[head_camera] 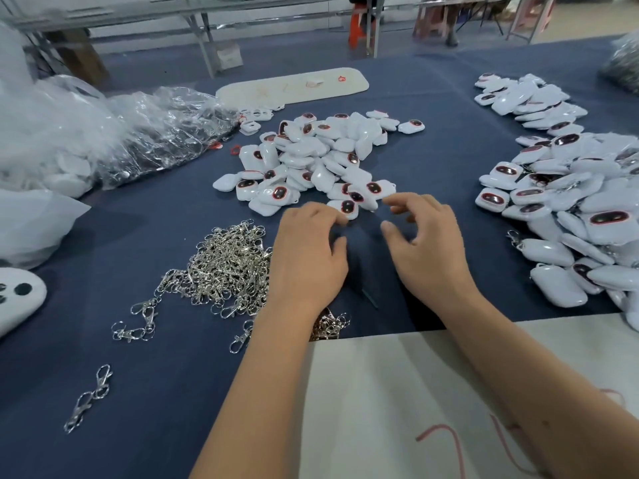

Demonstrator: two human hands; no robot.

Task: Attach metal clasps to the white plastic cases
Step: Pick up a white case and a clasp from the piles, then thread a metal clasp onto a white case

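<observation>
Head view: both hands hover over a tabletop (145, 216) covered in dark blue cloth. The left hand (307, 257) has its fingers loosely curled, tips near the closest case (347, 207) of the central pile of cases (318, 160); whether they touch it cannot be told, and they hold nothing visible. The right hand (427, 240) has its fingers apart and relaxed, thumb spread from the forefinger, holding nothing. The central pile consists of white cases, some showing a dark oval window with a red rim. A heap of metal clasps (224, 267) lies just left of the left hand, with stray clasps (90, 397) scattered nearer the tabletop's near edge. A second, larger pile (581, 209) of cases lies at right; one case near its left edge bears a clasp (514, 238). Clear plastic bags (131, 133) lie at left, one holding metal parts. A white sheet (397, 392) with red marks lies beneath the forearms. A pale tray (294, 85) lies beyond the central pile.
</observation>
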